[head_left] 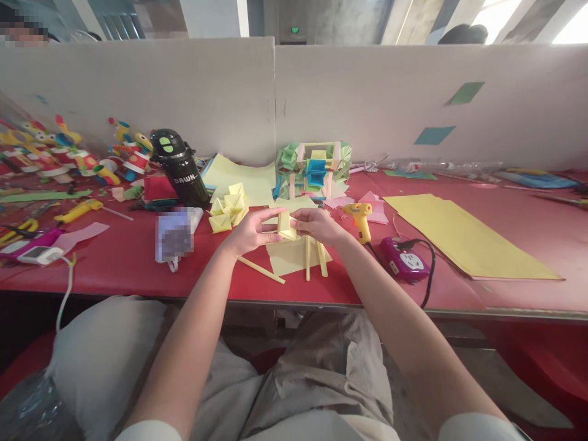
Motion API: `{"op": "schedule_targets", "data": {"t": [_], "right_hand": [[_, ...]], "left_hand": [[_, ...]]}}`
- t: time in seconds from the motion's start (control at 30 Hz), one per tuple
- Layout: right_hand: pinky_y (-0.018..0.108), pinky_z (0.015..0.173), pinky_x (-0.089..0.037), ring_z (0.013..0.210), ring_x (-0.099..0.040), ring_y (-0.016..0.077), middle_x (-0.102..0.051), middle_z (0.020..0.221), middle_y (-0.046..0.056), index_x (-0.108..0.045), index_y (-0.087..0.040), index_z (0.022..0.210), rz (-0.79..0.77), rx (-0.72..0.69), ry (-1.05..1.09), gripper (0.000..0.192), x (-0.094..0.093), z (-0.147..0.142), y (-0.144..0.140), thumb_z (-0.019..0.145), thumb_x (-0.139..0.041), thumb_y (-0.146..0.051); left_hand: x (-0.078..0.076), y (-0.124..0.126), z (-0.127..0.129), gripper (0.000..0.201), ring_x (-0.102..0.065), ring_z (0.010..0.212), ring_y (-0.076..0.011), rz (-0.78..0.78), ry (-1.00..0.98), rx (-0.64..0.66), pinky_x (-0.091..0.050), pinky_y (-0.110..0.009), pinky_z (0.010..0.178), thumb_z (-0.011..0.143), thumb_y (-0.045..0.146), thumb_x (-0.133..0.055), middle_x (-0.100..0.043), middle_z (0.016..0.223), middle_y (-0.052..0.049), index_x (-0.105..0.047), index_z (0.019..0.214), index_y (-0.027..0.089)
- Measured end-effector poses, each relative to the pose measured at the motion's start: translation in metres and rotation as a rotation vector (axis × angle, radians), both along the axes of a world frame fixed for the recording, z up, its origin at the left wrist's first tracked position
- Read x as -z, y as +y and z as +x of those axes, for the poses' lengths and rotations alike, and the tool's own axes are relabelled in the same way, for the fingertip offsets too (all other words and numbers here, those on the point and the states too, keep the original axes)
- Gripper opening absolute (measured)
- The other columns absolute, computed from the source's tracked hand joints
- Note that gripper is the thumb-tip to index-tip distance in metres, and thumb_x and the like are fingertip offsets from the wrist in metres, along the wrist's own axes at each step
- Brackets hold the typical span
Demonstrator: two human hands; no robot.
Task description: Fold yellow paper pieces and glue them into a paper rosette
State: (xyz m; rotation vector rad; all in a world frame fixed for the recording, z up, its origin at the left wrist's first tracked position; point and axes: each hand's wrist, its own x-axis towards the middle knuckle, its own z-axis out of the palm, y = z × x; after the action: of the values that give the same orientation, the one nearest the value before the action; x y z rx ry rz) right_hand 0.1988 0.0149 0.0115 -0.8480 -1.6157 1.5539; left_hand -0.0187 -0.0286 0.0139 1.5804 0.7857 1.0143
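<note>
Between both hands, above the red table, is a small folded piece of yellow paper (285,225). My left hand (255,231) grips its left side, thumb below and fingers above. On the other side my right hand (316,224) pinches its right edge. Under the hands lies a flat pale yellow sheet (280,260), with narrow yellow paper strips (307,263) on it. Another strip (261,269) lies to the left. Several folded yellow paper pieces (229,208) are heaped just beyond my left hand.
A yellow glue gun (361,217) and purple power socket (407,260) with a cord stand right of my hands. Large yellow sheets (463,236) lie farther right. A black bottle (179,168) stands at left. A paper model (315,168) sits behind, before the partition (367,98).
</note>
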Motion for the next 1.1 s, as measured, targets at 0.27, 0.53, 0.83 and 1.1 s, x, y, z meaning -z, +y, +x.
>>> {"op": "schedule_targets", "data": {"t": [0.27, 0.53, 0.83, 1.1], "right_hand": [[0.025, 0.06, -0.049, 0.061, -0.058, 0.01, -0.07, 0.072, 0.001, -0.074, -0.016, 0.087, 0.021, 0.026, -0.022, 0.044, 0.001, 0.0, -0.001, 0.06, -0.088, -0.048], [0.026, 0.06, -0.049, 0.062, -0.059, 0.0111, -0.07, 0.072, 0.002, -0.073, -0.016, 0.084, 0.043, 0.033, 0.005, 0.044, 0.0, -0.001, -0.001, 0.059, -0.088, -0.049], [0.025, 0.06, -0.047, 0.063, -0.058, 0.0096, -0.069, 0.075, 0.001, -0.073, -0.017, 0.085, 0.009, 0.037, 0.057, 0.044, 0.003, 0.0, 0.003, 0.06, -0.088, -0.049], [0.027, 0.058, -0.047, 0.057, -0.053, 0.0107, -0.064, 0.066, 0.0, -0.072, -0.016, 0.087, 0.196, 0.147, -0.007, 0.051, 0.004, -0.001, 0.005, 0.058, -0.086, -0.056]], "left_hand": [[-0.002, 0.0, -0.003, 0.069, -0.066, 0.116, -0.0329, 0.011, 0.012, 0.033, -0.056, -0.044, 0.096, 0.072, 0.027, -0.084, -0.054, 0.145, -0.017, -0.059, 0.136, 0.021], [-0.001, -0.001, -0.002, 0.081, -0.062, 0.123, -0.0347, -0.02, -0.023, 0.046, -0.055, -0.046, 0.099, 0.071, 0.026, -0.085, -0.045, 0.153, -0.016, -0.05, 0.145, 0.027], [0.009, 0.009, -0.002, 0.082, -0.067, 0.114, -0.0345, -0.056, -0.01, -0.065, -0.056, -0.049, 0.097, 0.06, 0.027, -0.092, -0.071, 0.12, -0.018, -0.06, 0.134, 0.015], [0.002, 0.004, -0.001, 0.061, -0.072, 0.099, -0.0306, -0.145, -0.051, -0.095, -0.059, -0.047, 0.09, 0.062, 0.036, -0.091, -0.076, 0.104, -0.014, -0.072, 0.114, 0.012]]}}
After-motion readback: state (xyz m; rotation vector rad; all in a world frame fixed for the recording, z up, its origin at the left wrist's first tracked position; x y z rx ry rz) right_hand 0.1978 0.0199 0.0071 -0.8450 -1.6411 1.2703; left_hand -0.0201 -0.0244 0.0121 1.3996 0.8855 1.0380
